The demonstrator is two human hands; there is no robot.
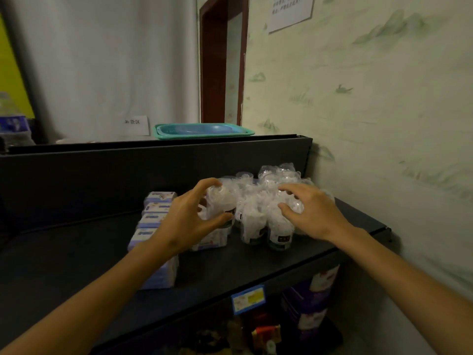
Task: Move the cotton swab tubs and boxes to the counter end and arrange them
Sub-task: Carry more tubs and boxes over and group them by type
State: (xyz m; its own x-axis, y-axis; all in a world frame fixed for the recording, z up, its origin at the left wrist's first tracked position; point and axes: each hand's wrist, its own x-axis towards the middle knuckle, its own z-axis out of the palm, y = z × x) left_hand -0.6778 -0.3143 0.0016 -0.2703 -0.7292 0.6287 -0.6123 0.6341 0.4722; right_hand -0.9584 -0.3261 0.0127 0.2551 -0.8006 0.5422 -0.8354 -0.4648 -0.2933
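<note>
The black counter [76,257] is my landmark here, and everything I care about sits at its far right end, up against the papered wall [371,111]. The cluster of clear cotton swab tubs [258,216] stands there, bunched tight and wrapped in crinkly film, and just to its left on the counter runs the row of purple-and-white boxes [156,213]. My left hand [189,219] is curled round the leftmost tub, thumb in front, fingers over the top; my right hand [307,213] is cupped against the right side of the cluster, fingers bent over a tub's top (I can't quite tell whether it truly grips or only steadies). To do this well, I think I should squeeze both sides inward gently, keep the tubs upright, and square them toward the wall without knocking the boxes, since that film looks slippery and the tubs look light and tippy. Now the murky bits: my left forearm covers the nearer boxes, so I can't count them; the tub labels are blurred; how many tubs stand at the back is lost in glare. Below the counter, a yellow-and-blue price tag [248,299] is unreadable, and the goods beneath sit in shadow.
</note>
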